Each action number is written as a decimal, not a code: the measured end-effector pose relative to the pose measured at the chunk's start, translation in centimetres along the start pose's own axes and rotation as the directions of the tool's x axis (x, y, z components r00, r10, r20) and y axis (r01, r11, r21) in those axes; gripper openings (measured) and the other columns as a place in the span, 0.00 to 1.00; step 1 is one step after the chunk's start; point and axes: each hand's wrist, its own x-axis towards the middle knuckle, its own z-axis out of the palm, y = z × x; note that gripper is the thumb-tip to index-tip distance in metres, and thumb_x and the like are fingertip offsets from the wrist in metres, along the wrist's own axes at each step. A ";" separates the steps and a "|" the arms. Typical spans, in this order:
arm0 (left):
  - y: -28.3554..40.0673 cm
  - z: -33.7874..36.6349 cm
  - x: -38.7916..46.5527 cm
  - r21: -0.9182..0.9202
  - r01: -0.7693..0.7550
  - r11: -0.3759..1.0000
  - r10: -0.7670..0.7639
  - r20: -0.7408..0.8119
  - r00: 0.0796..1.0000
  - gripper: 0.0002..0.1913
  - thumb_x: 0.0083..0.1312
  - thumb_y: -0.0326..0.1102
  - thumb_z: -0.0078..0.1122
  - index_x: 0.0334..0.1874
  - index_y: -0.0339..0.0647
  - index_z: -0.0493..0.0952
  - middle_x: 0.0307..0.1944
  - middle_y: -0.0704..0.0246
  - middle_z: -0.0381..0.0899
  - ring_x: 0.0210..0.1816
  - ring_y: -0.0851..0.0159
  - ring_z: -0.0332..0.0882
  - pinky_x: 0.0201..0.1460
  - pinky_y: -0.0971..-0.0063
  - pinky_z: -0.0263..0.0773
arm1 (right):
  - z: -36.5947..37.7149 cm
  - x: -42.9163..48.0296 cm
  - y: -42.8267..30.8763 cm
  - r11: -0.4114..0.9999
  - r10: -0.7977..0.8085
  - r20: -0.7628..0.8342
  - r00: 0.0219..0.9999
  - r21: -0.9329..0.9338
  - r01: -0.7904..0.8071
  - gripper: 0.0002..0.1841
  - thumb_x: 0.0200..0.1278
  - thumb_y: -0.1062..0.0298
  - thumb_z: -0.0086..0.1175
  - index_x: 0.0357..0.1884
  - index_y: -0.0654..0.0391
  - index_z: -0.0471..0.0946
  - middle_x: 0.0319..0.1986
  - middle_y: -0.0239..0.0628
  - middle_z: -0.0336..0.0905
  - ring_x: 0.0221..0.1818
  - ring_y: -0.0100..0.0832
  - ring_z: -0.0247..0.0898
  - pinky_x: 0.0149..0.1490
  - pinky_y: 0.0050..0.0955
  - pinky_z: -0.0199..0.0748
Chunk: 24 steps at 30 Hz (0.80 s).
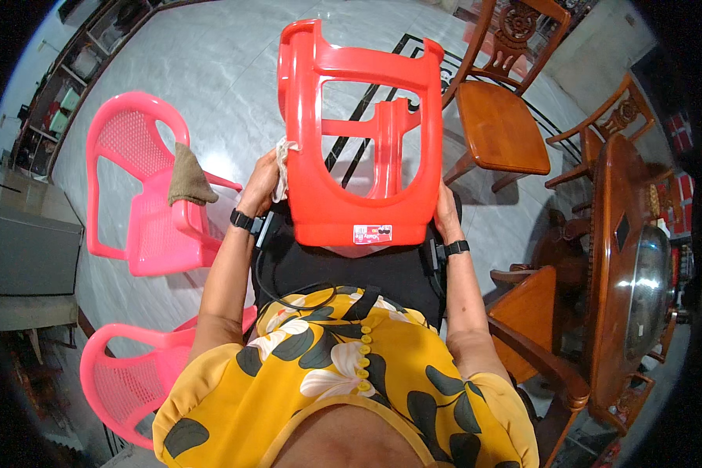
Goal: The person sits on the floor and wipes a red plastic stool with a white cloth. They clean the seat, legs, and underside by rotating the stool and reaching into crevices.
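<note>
A glossy red plastic stool [362,219] is tipped on its side over my lap, its legs pointing away from me. A small sticker [372,234] with writing is on the edge nearest me. My left hand [262,182] holds a crumpled white cloth [282,169] against the stool's left side; its fingertips are partly hidden. On the opposite side, my right hand [444,206] grips the stool's edge, with most of its fingers out of sight behind the plastic.
At left stands a small pink plastic armchair [164,234] with a brown-green cloth [190,178] over its armrest. Another pink chair [131,374] is nearer me. Carved wooden chairs [500,126] and a wooden table [608,263] stand at right. A cable [260,275] hangs by my left wrist.
</note>
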 end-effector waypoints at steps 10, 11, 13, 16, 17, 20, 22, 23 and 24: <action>-0.6 -1.2 0.6 0.088 -0.005 0.996 0.005 -0.004 1.000 0.18 0.82 0.42 0.43 0.65 0.43 0.77 0.32 0.70 0.83 0.23 0.72 0.79 0.20 0.75 0.75 | 8.9 -2.9 -9.2 0.366 -0.617 0.417 0.667 -0.598 0.713 0.18 0.75 0.59 0.54 0.58 0.60 0.79 0.54 0.51 0.80 0.58 0.49 0.77 0.61 0.41 0.75; -0.4 -1.3 0.5 0.058 -0.007 0.998 0.008 -0.008 1.000 0.18 0.82 0.42 0.43 0.65 0.43 0.77 0.32 0.70 0.83 0.22 0.72 0.79 0.20 0.76 0.75 | 10.1 -3.1 -9.7 0.357 -0.494 0.548 0.675 -0.580 0.732 0.17 0.75 0.57 0.54 0.54 0.59 0.82 0.49 0.51 0.83 0.52 0.49 0.81 0.56 0.41 0.78; -0.3 -1.5 0.3 0.052 0.038 0.998 -0.038 0.013 0.999 0.18 0.82 0.41 0.44 0.66 0.44 0.76 0.30 0.71 0.82 0.19 0.71 0.78 0.16 0.76 0.72 | 11.5 -3.9 -10.0 0.172 -0.114 0.616 0.780 -0.761 0.626 0.19 0.74 0.51 0.54 0.38 0.58 0.86 0.35 0.49 0.85 0.39 0.52 0.82 0.44 0.46 0.80; -0.8 -1.9 0.3 0.047 0.027 0.999 -0.028 0.028 0.999 0.18 0.81 0.39 0.45 0.68 0.44 0.74 0.33 0.70 0.83 0.24 0.71 0.81 0.22 0.74 0.76 | 12.6 -5.2 -8.4 0.063 -0.294 0.641 0.709 -0.727 0.683 0.29 0.68 0.42 0.59 0.20 0.61 0.80 0.18 0.50 0.78 0.26 0.50 0.80 0.33 0.47 0.75; -1.0 -2.1 0.5 0.053 0.026 0.998 -0.027 0.032 0.999 0.18 0.81 0.39 0.45 0.68 0.44 0.74 0.35 0.69 0.84 0.27 0.71 0.82 0.25 0.73 0.78 | 12.7 -5.1 -7.9 0.057 -0.324 0.635 0.701 -0.727 0.684 0.31 0.67 0.41 0.60 0.17 0.61 0.78 0.16 0.51 0.76 0.24 0.49 0.78 0.32 0.46 0.74; -1.7 -2.6 1.1 -0.065 -0.039 0.997 0.035 -0.061 0.998 0.18 0.82 0.38 0.43 0.69 0.42 0.73 0.42 0.69 0.85 0.34 0.70 0.84 0.34 0.74 0.83 | 12.6 -4.6 -6.5 0.056 -0.433 0.606 0.668 -0.721 0.691 0.32 0.65 0.41 0.62 0.14 0.60 0.74 0.13 0.49 0.73 0.20 0.50 0.75 0.31 0.45 0.72; -1.5 -3.3 1.4 -0.099 -0.063 0.993 0.049 -0.146 0.988 0.18 0.82 0.36 0.41 0.69 0.41 0.72 0.47 0.68 0.85 0.41 0.69 0.85 0.42 0.72 0.84 | 12.8 -4.2 -5.7 0.072 -0.495 0.581 0.646 -0.713 0.697 0.32 0.64 0.41 0.62 0.13 0.59 0.73 0.12 0.48 0.72 0.19 0.50 0.74 0.30 0.45 0.71; -1.1 -3.8 1.3 -0.086 -0.044 0.995 0.025 -0.205 0.978 0.18 0.82 0.35 0.40 0.69 0.41 0.71 0.49 0.67 0.84 0.45 0.67 0.85 0.47 0.69 0.84 | 12.9 -4.1 -5.4 0.077 -0.524 0.566 0.637 -0.713 0.697 0.32 0.63 0.41 0.62 0.12 0.59 0.73 0.12 0.48 0.71 0.18 0.50 0.73 0.30 0.45 0.71; -0.6 -4.3 1.4 -0.162 -0.134 0.978 0.093 -0.238 0.967 0.18 0.82 0.35 0.39 0.68 0.41 0.71 0.51 0.66 0.83 0.46 0.66 0.84 0.49 0.67 0.84 | 13.0 -4.0 -5.0 0.063 -0.522 0.568 0.636 -0.719 0.693 0.32 0.63 0.41 0.63 0.12 0.59 0.74 0.12 0.48 0.71 0.18 0.50 0.73 0.29 0.44 0.71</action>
